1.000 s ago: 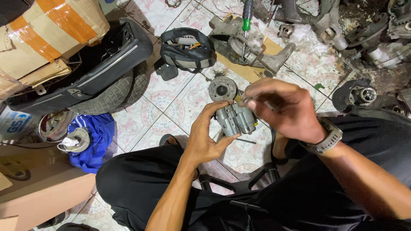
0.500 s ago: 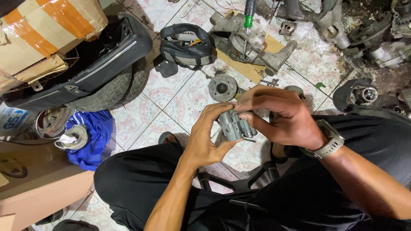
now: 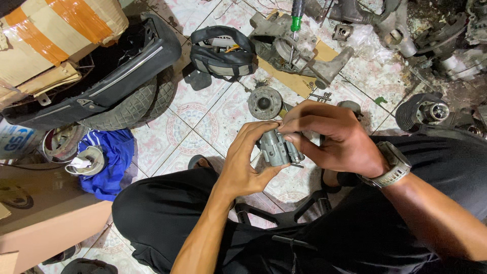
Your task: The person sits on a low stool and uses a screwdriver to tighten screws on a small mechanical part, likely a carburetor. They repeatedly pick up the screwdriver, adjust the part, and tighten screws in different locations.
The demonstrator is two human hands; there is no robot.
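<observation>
One tyre (image 3: pixel 129 104) lies at the left of the tiled floor (image 3: pixel 203 116), with one blue cloth (image 3: pixel 114 162) below it and one round metal hub (image 3: pixel 265 102) further right. One grey metal part (image 3: pixel 278 148) sits between the two hands. The left hand (image 3: pixel 248 162) cups it from below, fingers curled around it; the right hand (image 3: pixel 332 137) pinches its top with bent fingers.

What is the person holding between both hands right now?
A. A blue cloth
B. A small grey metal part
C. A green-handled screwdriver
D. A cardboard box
B: both the left hand and the right hand close around the small grey metal part, while the green-handled screwdriver, blue cloth and cardboard box lie untouched around the tiled floor.
</observation>
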